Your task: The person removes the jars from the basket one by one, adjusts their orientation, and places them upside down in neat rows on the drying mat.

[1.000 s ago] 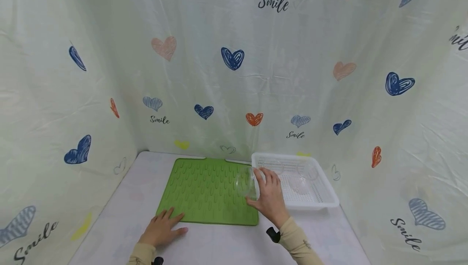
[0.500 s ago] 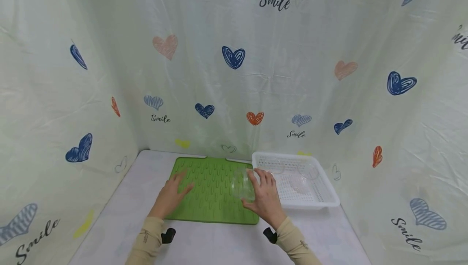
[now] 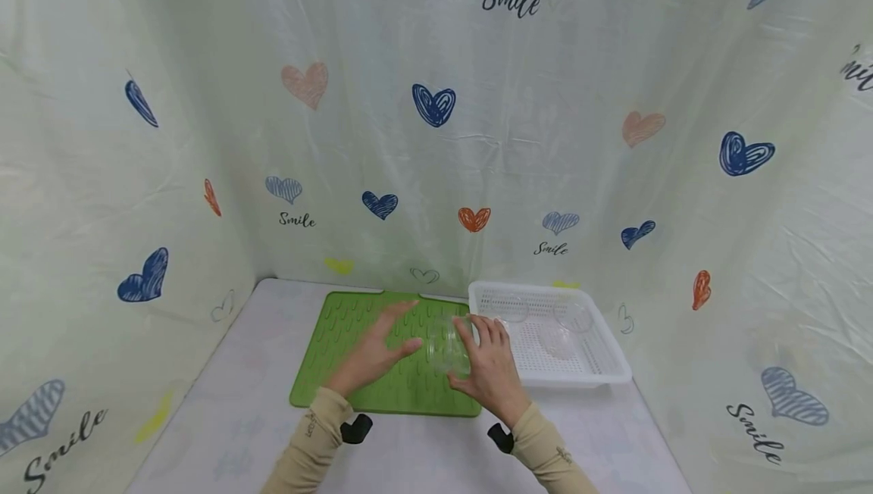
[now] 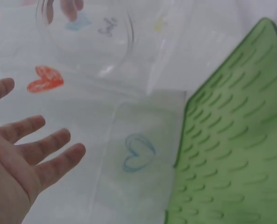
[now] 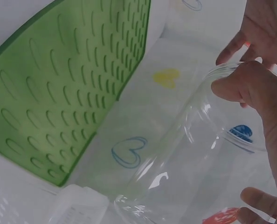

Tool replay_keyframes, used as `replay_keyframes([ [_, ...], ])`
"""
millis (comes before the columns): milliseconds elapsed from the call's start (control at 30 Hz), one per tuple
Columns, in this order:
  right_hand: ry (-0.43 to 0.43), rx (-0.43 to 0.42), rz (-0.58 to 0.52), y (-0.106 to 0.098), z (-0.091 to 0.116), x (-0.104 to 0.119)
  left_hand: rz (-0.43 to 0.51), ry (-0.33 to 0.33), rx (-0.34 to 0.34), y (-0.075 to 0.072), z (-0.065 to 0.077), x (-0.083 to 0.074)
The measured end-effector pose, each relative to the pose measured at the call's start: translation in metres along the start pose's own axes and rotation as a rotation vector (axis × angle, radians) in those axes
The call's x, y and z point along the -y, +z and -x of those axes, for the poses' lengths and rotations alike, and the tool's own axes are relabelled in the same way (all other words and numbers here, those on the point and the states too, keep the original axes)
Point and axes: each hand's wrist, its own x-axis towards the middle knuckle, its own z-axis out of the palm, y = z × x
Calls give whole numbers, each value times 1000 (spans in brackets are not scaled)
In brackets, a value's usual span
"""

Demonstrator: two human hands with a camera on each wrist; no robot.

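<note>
My right hand [image 3: 492,369] grips a clear glass jar [image 3: 446,346] and holds it on its side above the right part of a green ridged mat [image 3: 402,399]. In the right wrist view, the thumb [image 5: 243,86] curls by the rim of the jar [image 5: 166,172], with fingertips on the far side. To the left of the jar, my left hand [image 3: 371,357] hovers over the mat with thumb and fingers apart. Its spread fingers [image 4: 57,165] show empty in the left wrist view, where the jar's round outline [image 4: 131,42] appears at the top.
A white perforated basket [image 3: 614,369] stands right against the mat, with several clear round glass pieces [image 3: 573,316] inside. White cloth [image 3: 409,456] covers the table. A curtain [image 3: 505,176] printed with hearts encloses the back and sides.
My left hand has risen from the mat's front left edge and moved right and forward, towards the jar. My right hand has shifted slightly left with the jar.
</note>
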Motion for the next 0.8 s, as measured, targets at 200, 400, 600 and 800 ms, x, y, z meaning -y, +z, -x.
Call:
replay_keyframes([
  [200,-1,20,8,-1,1,1,60,17,54,14,-1,-10],
  [400,-5,19,-3,-1,1,3,80,23,99,26,-1,-14],
  [600,-14,34,5,-1,1,6,114,26,110,34,-1,-15],
  [800,-33,30,-17,-2,0,10,141,36,103,36,0,-11],
])
